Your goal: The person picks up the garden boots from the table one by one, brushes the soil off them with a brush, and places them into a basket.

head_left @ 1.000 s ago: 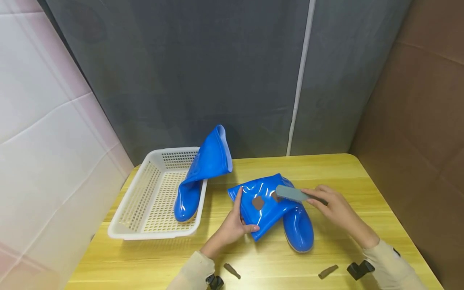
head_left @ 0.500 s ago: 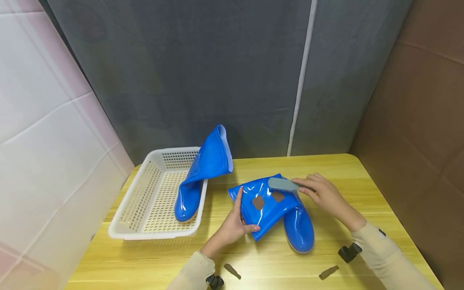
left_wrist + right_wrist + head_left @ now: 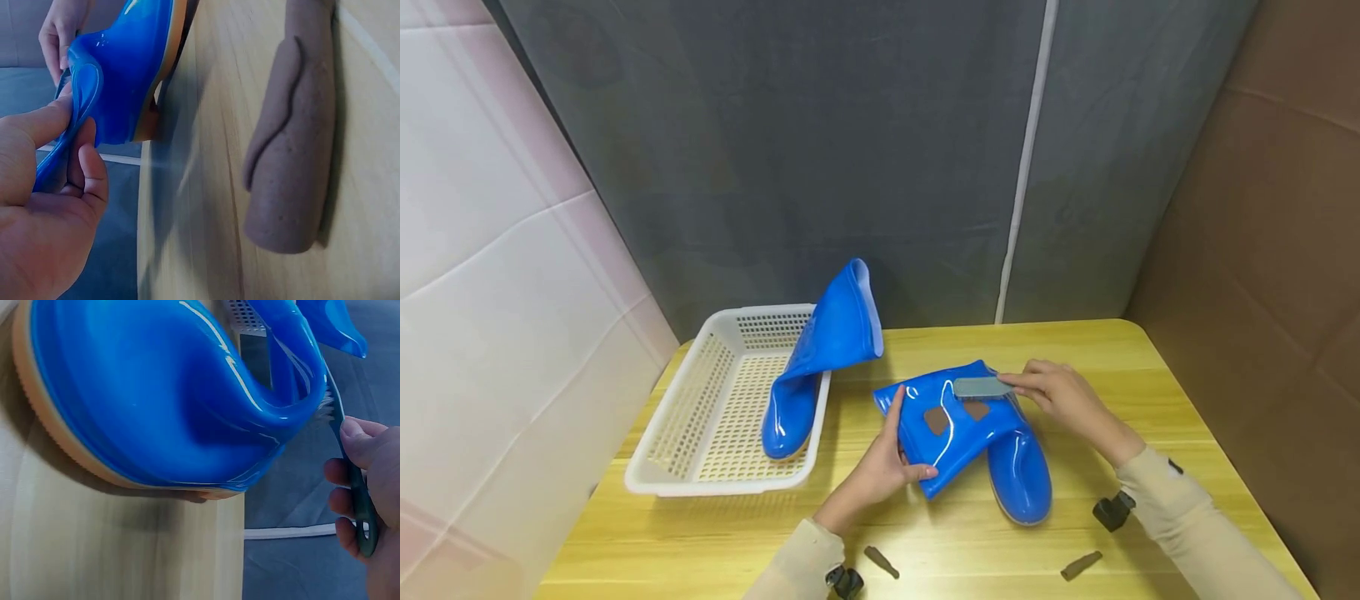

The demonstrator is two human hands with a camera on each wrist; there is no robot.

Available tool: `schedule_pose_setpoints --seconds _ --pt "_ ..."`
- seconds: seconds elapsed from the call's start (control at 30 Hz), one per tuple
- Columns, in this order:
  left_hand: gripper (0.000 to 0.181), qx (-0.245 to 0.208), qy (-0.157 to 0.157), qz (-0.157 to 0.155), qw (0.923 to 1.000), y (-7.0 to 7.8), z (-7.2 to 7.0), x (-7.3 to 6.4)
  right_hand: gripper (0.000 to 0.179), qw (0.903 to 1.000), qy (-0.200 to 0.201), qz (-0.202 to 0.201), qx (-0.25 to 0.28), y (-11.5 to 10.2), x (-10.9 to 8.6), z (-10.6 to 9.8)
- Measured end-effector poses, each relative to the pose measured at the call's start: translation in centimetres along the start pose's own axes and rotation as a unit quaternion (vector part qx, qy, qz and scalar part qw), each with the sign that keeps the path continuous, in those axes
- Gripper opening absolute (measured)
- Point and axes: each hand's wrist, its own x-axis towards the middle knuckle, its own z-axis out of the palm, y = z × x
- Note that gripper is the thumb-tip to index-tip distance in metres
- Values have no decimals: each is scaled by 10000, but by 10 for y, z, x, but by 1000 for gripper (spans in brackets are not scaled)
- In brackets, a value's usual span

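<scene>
A blue rubber boot (image 3: 958, 437) lies on its side on the table, two brown patches (image 3: 936, 420) on its shaft. My left hand (image 3: 883, 467) grips the boot's top opening; in the left wrist view its thumb and fingers pinch the folded rim. My right hand (image 3: 1063, 400) holds a grey-green brush (image 3: 981, 387) by its handle, which has a hole at the end. Bristles (image 3: 326, 405) meet the boot's shaft in the right wrist view. The brush head lies just above the brown patches in the head view.
A white plastic basket (image 3: 643, 458) stands at the left with a second blue boot (image 3: 823, 342) leaning over its right side. Two small brown rolled pieces (image 3: 881, 562) lie near the table's front edge. A dark grey curtain (image 3: 812, 150) hangs behind the table (image 3: 1075, 350).
My right hand and the brush have moved left and slightly up along the boot's shaft, uncovering the second brown patch. The left hand keeps its grip on the boot.
</scene>
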Motion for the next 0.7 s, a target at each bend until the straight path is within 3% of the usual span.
schedule_pose_setpoints --seconds 0.23,0.7 --pt "122 -33 -130 50 9999 1 -3 -1 37 9987 -145 -417 -265 1 -8 3" --pt "120 192 -127 -42 9997 -2 -4 -2 33 9976 -404 -494 -257 -2 -26 4"
